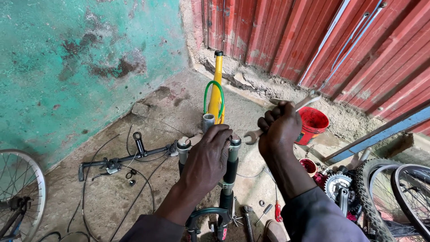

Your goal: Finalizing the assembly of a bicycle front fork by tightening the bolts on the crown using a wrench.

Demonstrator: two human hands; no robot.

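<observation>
Here, from the largest thing to the smallest.

Walls: a green painted wall (80, 58) on the left and red corrugated sheet (286, 36) on the right meet in a corner, and they close the far side of the floor.
Floor: bare concrete (112, 197), with the most open room to the left of the hands, crossed only by thin cables.
Wheels: one spoked wheel (18, 197) is cut by the left edge; tyres (389, 197) crowd the right edge.
Yellow frame: the yellow bicycle frame (217, 89) lies pointing away to the corner, with a green cable loop on it.
Suspension fork: the suspension fork (226, 179) stands between the arms, its crown just before the frame's head tube.
Handlebar: the black handlebar (125, 159) lies on the floor, left of the fork.
Red bucket: the red bucket (313, 123) stands near the right wall, behind the right hand.
Left hand: the left hand (207, 157) is closed down over the fork crown and covers it.
Right hand: the right hand (280, 127) is a fist around two spanners (304, 102), held above the floor, apart from the fork.
Small tools: a red-handled screwdriver (277, 210) lies at the near edge.
</observation>
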